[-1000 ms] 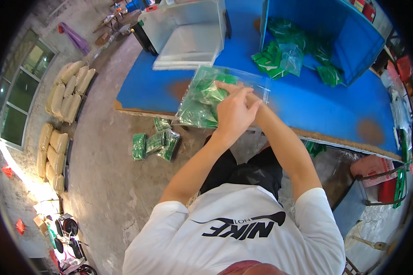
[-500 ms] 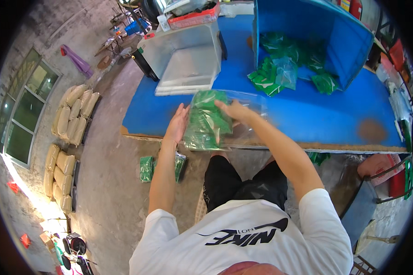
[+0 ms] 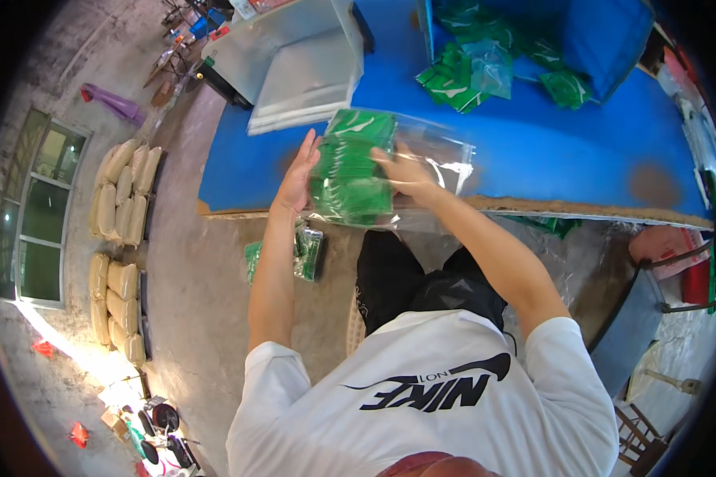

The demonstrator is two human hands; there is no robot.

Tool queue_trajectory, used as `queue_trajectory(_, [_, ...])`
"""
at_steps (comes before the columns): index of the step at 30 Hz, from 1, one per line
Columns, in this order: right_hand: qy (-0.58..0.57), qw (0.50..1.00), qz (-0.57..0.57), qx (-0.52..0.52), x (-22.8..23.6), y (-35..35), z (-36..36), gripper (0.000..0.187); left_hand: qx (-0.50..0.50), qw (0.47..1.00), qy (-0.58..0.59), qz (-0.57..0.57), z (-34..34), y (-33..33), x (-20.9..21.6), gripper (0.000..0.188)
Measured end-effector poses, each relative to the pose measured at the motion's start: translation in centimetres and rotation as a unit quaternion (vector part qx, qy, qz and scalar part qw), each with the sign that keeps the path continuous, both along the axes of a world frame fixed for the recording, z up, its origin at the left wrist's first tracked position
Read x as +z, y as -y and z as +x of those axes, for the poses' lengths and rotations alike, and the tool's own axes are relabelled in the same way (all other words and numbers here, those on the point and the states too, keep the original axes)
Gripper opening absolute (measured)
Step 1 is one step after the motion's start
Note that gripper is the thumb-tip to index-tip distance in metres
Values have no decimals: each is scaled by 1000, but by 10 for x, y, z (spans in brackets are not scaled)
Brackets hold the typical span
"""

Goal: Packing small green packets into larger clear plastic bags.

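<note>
A clear plastic bag [image 3: 433,135] of green packets [image 3: 353,171] is at the front edge of the blue table [image 3: 565,163], between the hands. The left hand [image 3: 296,176] stands open along its left side, fingers extended. The right hand [image 3: 407,172] touches its right side, thumb apart; whether it pinches plastic, I cannot tell. Beyond are clear sheets [image 3: 306,86] and a blue bin [image 3: 619,57].

White short-sleeved T-shirt [image 3: 429,441], bold black print [image 3: 426,393] across chest; black shorts [image 3: 386,274].
</note>
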State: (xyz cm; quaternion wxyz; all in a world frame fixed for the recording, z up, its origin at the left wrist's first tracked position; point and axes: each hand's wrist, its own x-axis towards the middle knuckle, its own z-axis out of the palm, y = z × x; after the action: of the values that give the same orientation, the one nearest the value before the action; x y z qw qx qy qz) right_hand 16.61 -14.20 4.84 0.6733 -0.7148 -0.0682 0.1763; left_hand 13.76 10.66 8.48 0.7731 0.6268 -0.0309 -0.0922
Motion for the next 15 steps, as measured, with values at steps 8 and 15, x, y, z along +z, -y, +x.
queue_trajectory(8, [76,992,-49,88,26,9,-56,93,-45,982,37,177,-24,21,15,87])
queue_trajectory(15, [353,873,-290,173,9,153,-86,38,-52,778,202,593,-12,48,36,81])
